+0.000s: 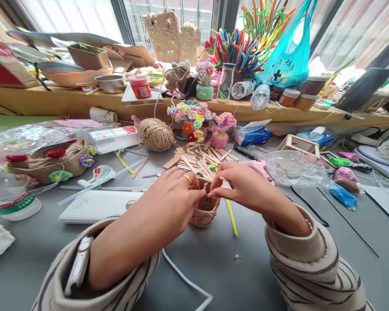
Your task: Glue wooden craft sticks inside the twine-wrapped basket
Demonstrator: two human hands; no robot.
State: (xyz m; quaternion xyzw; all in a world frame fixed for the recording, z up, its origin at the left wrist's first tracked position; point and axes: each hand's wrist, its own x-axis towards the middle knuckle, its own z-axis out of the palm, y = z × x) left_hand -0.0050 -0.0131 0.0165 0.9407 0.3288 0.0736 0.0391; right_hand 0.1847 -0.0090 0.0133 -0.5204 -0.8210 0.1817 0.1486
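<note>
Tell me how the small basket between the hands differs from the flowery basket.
The small basket is compact; the flowery basket is longer. The small basket shows no flowers; the flowery basket carries several. The left hand and right hand are at the small basket, neither at the flowery one. Both baskets are brownish.

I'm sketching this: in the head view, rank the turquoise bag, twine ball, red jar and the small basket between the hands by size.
1. Turquoise bag
2. Twine ball and small basket: look alike, basket partly hidden, so unranked
3. Red jar
</note>
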